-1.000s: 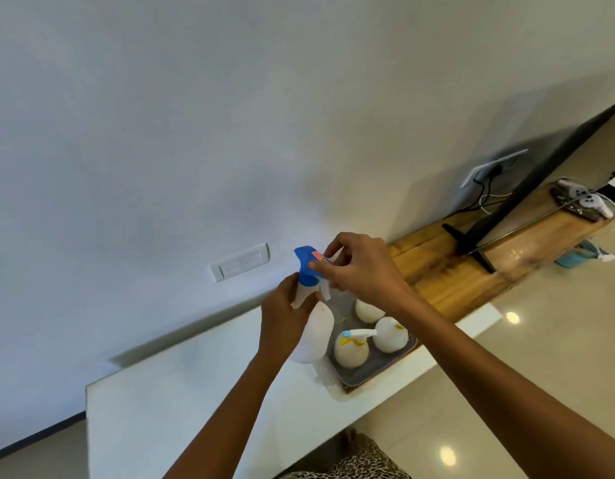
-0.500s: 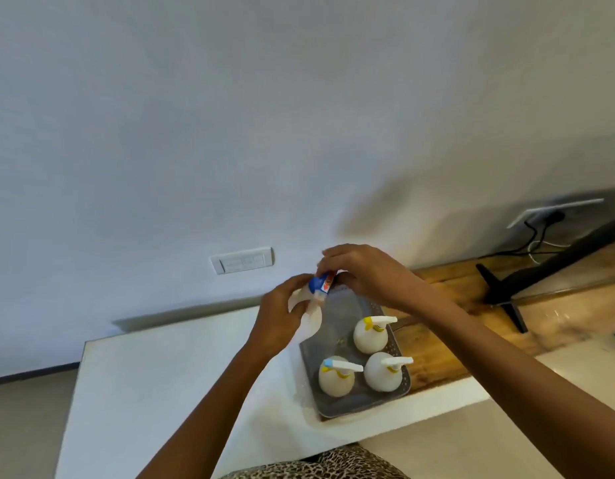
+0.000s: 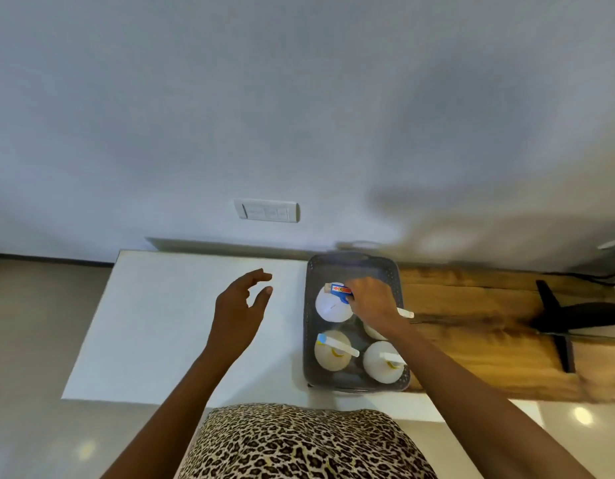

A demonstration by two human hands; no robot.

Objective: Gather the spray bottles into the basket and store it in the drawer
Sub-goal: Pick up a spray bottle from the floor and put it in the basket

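A grey basket [image 3: 309, 326] stands on the white counter [image 3: 161, 323], beside the wooden top. Inside it stand several white round spray bottles. The blue-headed spray bottle [image 3: 332, 304] is at the back left of the basket, and my right hand [image 3: 371, 302] grips its blue trigger head from above. A bottle with a yellow collar [image 3: 328, 352] stands front left, another white bottle [image 3: 382, 363] front right. A fourth bottle [image 3: 375, 330] is mostly hidden under my right wrist. My left hand [image 3: 240, 312] hovers over the counter left of the basket, fingers relaxed, holding nothing.
A wooden top [image 3: 489, 326] extends right of the basket, with a black monitor stand [image 3: 558, 319] on it. A wall switch plate [image 3: 266, 210] sits above the counter. The counter's front edge is near my leopard-print clothing [image 3: 299, 444]. No drawer is visible.
The blue-headed bottle went from both hands down into the basket's back left. My left hand let go and moved left over the counter. The view tilted down.
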